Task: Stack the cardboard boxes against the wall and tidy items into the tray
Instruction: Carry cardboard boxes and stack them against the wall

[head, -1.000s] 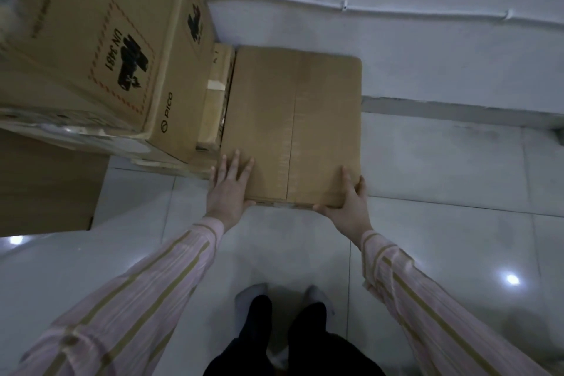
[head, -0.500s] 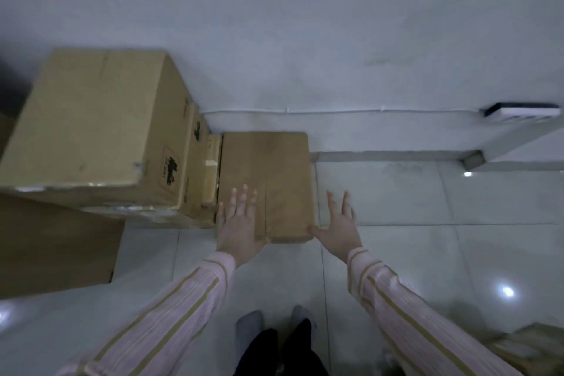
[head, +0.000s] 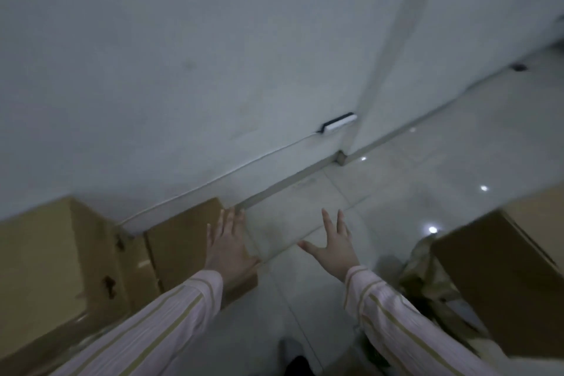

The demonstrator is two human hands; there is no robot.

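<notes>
Both hands empty, fingers straight and spread: left hand point(head: 227, 246) over the low cardboard box point(head: 180, 250), contact unclear; right hand point(head: 334, 250) over bare floor tile point(head: 290, 223). That box sits just beside the tall box point(head: 45, 268), both against the wall point(head: 213, 70). A third box point(head: 503, 278) stands well apart at right.

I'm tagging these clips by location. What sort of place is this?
Probably a storeroom or a bare office corner: cardboard boxes stand on a glossy tiled floor against a plain white wall, with no furniture in view.
</notes>
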